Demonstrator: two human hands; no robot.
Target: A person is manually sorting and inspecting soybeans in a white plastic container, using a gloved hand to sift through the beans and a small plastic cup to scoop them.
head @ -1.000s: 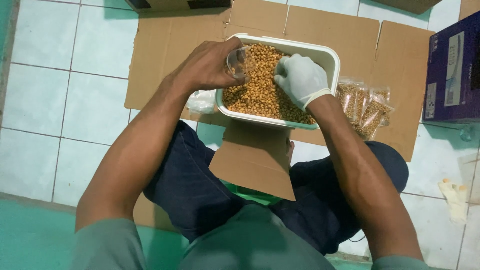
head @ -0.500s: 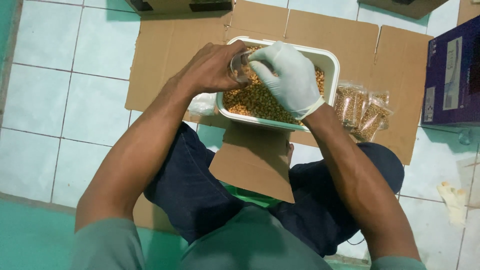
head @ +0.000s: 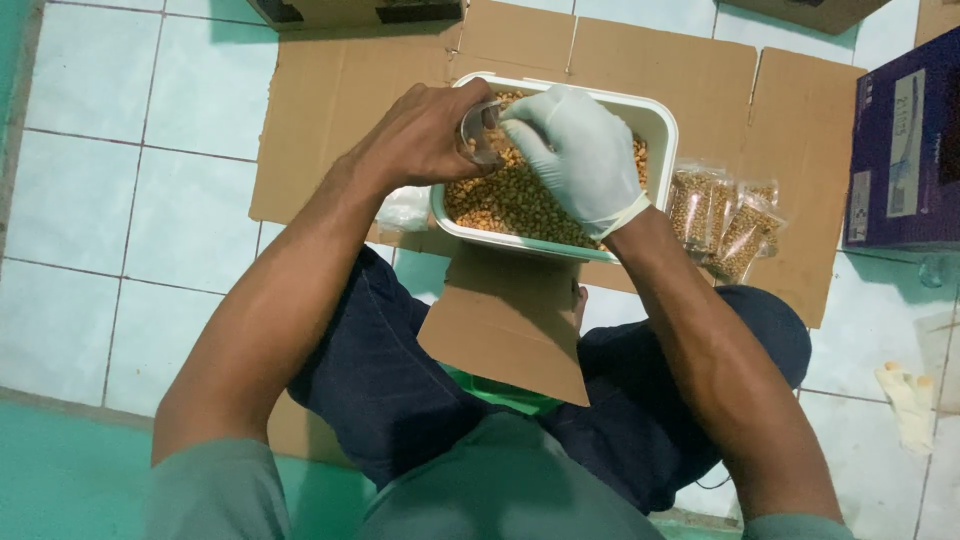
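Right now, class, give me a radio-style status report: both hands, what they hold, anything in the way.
Left hand bare, gripping small clear cup over white tub of kernels. Right hand, gloved, fingers at the cup mouth. Filled packets beside the tub, clear of hands.

Small clear filled packets (head: 722, 212) lie right of centre; a purple box (head: 905, 150) stands at the right edge; a brown carton (head: 360, 12) lies at the top.

Flattened cardboard (head: 330, 110) covers the tiled floor (head: 110, 170) across the upper middle of the frame. Filled clear packets (head: 722, 212) lie on it at right of centre. A purple box (head: 905, 150) stands at the right edge, a brown box (head: 350, 10) at the top edge. A crumpled glove (head: 908, 402) lies on the tiles at lower right. A clear bag (head: 405, 208) lies left of centre.
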